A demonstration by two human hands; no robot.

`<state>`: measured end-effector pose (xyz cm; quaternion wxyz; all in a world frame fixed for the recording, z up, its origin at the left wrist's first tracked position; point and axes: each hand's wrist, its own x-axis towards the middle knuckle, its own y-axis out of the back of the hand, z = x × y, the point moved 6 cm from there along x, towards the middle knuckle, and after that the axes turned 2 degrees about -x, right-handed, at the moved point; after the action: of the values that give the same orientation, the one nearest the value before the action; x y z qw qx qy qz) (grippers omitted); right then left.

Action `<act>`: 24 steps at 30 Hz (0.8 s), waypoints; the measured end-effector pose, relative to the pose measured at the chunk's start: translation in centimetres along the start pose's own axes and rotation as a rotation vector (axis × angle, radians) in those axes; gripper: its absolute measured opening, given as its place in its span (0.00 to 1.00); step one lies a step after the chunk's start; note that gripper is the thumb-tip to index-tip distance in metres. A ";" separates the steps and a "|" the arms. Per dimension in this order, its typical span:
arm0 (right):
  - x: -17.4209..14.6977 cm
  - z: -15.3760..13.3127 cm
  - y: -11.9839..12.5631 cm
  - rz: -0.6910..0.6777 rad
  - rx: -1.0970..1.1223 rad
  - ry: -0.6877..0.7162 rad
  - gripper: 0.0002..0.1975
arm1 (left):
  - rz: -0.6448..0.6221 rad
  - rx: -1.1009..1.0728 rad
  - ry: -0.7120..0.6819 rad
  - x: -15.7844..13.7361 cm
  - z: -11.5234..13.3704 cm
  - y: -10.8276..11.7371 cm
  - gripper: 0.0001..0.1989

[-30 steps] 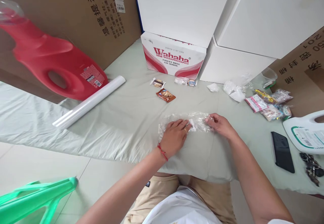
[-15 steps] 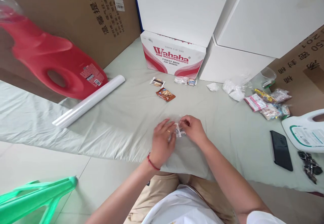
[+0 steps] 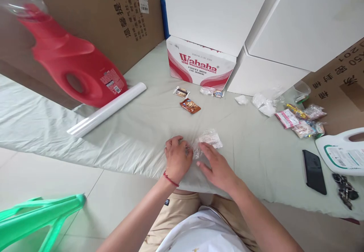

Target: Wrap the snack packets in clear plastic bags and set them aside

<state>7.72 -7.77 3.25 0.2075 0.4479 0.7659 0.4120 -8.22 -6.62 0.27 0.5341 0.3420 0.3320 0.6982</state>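
A crinkled clear plastic packet (image 3: 212, 139) with a whitish printed part lies on the cloth in front of me. My left hand (image 3: 178, 159), red string at its wrist, rests on the table with its fingers curled down. Beneath its fingers a small shiny bit shows, mostly hidden. Loose clear film lies between this hand and the packet. My right hand (image 3: 218, 168) is open, thumb apart, fingertips at the packet's near edge. Farther off lie a brown cookie packet (image 3: 190, 106) and a small wrapped snack (image 3: 181, 92).
Left stand a red jug (image 3: 93, 64) and a white roll (image 3: 108, 109). A Wahaha carton (image 3: 200, 64) and white boxes (image 3: 273, 73) line the back. Rightward are snack packets (image 3: 287, 118), a phone (image 3: 314, 171), keys (image 3: 345, 191) and a white jug (image 3: 341, 151). A green stool (image 3: 42, 216) stands below.
My hands have moved apart: the left slightly left with fingers curling, the right opening from a pinch. The clear packet now shows flatter, beyond the right fingertips. The view has shifted slightly.
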 end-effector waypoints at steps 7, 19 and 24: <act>0.5 3.2 2.9 0.280 -0.143 -0.062 0.17 | -0.106 -0.209 0.085 0.3 -0.2 0.5 0.06; 1.3 6.6 0.0 0.296 0.236 -0.135 0.36 | -0.353 -0.899 0.271 2.9 6.4 -3.2 0.11; 0.9 8.6 -0.6 0.252 0.572 -0.175 0.43 | -0.362 -0.545 0.030 2.8 8.0 -3.9 0.17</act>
<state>12.83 -3.29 -2.11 0.0856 0.6130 0.7684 0.1626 -0.12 -2.31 1.77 0.7165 0.1117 0.1962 0.6600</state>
